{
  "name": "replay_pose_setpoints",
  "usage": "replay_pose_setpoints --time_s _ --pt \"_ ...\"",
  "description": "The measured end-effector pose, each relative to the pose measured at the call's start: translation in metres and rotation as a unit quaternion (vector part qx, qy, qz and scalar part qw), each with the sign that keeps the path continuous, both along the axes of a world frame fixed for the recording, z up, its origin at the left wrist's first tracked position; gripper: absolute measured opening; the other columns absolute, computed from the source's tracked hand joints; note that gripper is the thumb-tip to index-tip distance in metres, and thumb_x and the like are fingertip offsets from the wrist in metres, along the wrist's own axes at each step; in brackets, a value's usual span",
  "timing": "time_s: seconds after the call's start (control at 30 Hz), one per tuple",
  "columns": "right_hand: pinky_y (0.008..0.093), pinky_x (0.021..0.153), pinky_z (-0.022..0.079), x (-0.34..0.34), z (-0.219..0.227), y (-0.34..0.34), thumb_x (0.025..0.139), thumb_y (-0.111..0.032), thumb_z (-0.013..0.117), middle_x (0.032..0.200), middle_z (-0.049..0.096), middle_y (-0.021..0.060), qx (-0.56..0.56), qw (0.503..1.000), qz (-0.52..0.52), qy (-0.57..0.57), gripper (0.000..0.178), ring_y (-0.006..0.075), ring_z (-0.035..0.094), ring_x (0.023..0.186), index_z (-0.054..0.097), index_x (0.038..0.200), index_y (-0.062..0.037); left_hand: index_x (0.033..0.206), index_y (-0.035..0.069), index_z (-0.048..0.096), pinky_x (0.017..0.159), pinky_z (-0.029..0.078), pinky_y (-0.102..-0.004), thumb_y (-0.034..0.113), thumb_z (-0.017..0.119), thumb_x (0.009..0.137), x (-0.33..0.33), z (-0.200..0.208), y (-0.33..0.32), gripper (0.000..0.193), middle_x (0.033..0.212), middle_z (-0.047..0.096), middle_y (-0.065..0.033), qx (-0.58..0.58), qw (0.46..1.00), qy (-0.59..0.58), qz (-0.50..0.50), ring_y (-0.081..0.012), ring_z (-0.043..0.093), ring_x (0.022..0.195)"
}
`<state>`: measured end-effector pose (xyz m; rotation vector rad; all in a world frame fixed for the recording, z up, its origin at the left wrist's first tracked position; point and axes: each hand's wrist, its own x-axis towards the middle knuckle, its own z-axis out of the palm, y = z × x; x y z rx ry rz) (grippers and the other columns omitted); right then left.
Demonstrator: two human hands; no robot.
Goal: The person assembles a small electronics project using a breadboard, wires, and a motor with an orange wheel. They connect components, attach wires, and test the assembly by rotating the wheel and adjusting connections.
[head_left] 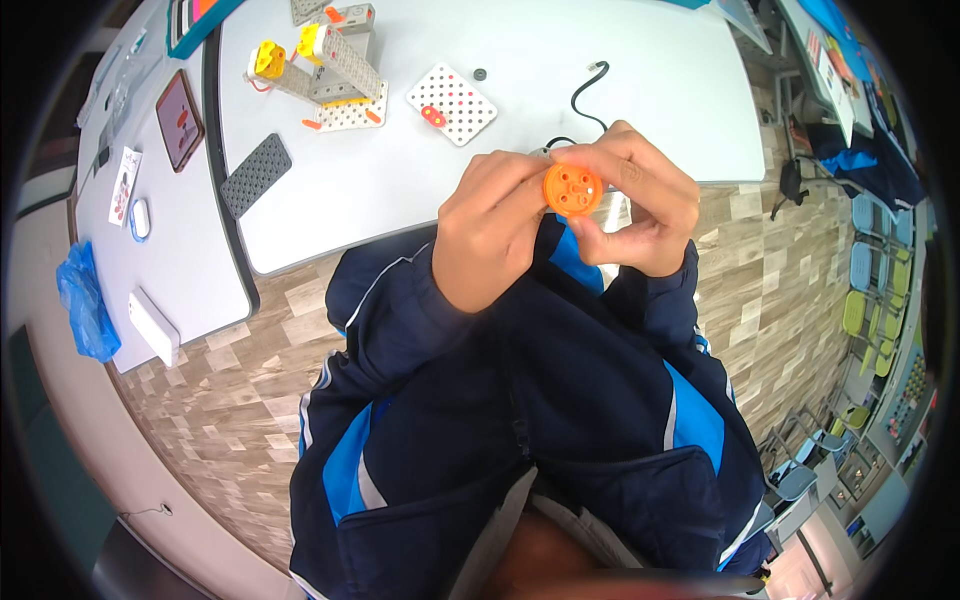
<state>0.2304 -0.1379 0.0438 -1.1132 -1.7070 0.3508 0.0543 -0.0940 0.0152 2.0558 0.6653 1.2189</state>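
An orange round wheel (573,190) with several holes in its face is held up between my two hands, over the table's near edge. My left hand (490,222) is closed on its left side, the fingers curled. My right hand (640,198) pinches it from the right, thumb below and fingers above. Beyond the hands lies a white perforated plate (462,105) with a red connector piece (433,116) on it. A small black ring (480,74) rests beside that plate. A black cable (583,95) curves across the tabletop just past my right hand.
Farther left stands a white building-block model (345,75) with yellow tops. A dark grey perforated plate (256,175) lies near the table's left edge. The side table on the left bears a phone (180,120), a white box (153,326) and a blue plastic bag (88,300).
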Motion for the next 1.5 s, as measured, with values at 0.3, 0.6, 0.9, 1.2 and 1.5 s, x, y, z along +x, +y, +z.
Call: replay_pose_setpoints --time_s 0.3,0.6,0.9,1.2,1.5 --pt "0.0254 0.063 0.049 0.000 0.005 0.000 0.059 0.000 0.080 0.086 0.067 0.0075 -0.029 0.999 0.008 0.034 0.050 0.0151 0.061 0.071 0.078 0.110 -0.0010 0.101 0.000 0.072 0.078 0.052 -0.0368 -0.011 0.069 0.076 -0.001 -0.006 -0.002 0.028 0.098 0.070 -0.0089 0.009 1.000 0.003 0.009 -0.0284 0.067 0.086" --pt "0.0310 0.075 0.052 0.027 0.013 0.003 0.086 -0.017 0.074 0.098 0.073 0.0170 0.054 0.971 -0.075 0.221 0.040 0.0196 0.067 0.084 0.071 0.116 0.0102 0.098 -0.001 0.074 0.073 0.055 -0.0330 -0.011 0.072 0.081 0.000 -0.004 -0.001 0.020 0.095 0.072 -0.0107 0.011 1.000 -0.015 0.008 -0.0270 0.069 0.084" --pt "0.0339 0.082 0.052 0.084 -0.080 0.060 0.084 -0.025 0.083 0.103 0.072 0.0092 -0.090 0.929 -0.322 -0.158 0.034 0.0207 0.064 0.090 0.079 0.113 -0.0089 0.116 0.002 0.070 0.090 0.051 -0.0389 0.009 0.083 0.079 -0.010 -0.008 0.006 0.040 0.111 0.068 -0.0109 -0.004 0.999 0.025 -0.024 -0.0294 0.064 0.101" --pt "0.0295 0.080 0.049 0.073 -0.069 0.049 0.088 -0.019 0.079 0.114 0.068 0.0085 -0.077 0.942 -0.305 -0.116 0.037 0.0185 0.062 0.095 0.075 0.124 -0.0110 0.135 0.002 0.062 0.103 0.049 -0.0363 0.016 0.088 0.078 -0.005 -0.037 0.005 0.065 0.126 0.068 -0.0145 -0.118 0.991 0.042 -0.041 -0.0322 0.064 0.117" --pt "0.0241 0.083 0.047 0.022 -0.035 0.009 0.102 -0.016 0.063 0.105 0.073 0.0064 -0.266 0.938 -0.105 0.196 0.026 0.0093 0.060 0.091 0.070 0.121 0.0003 0.146 -0.002 0.052 0.105 0.047 -0.0331 0.004 0.067 0.099 -0.021 -0.034 0.019 0.050 0.134 0.066 -0.0138 -0.427 0.883 -0.138 -0.138 -0.0180 0.060 0.122"
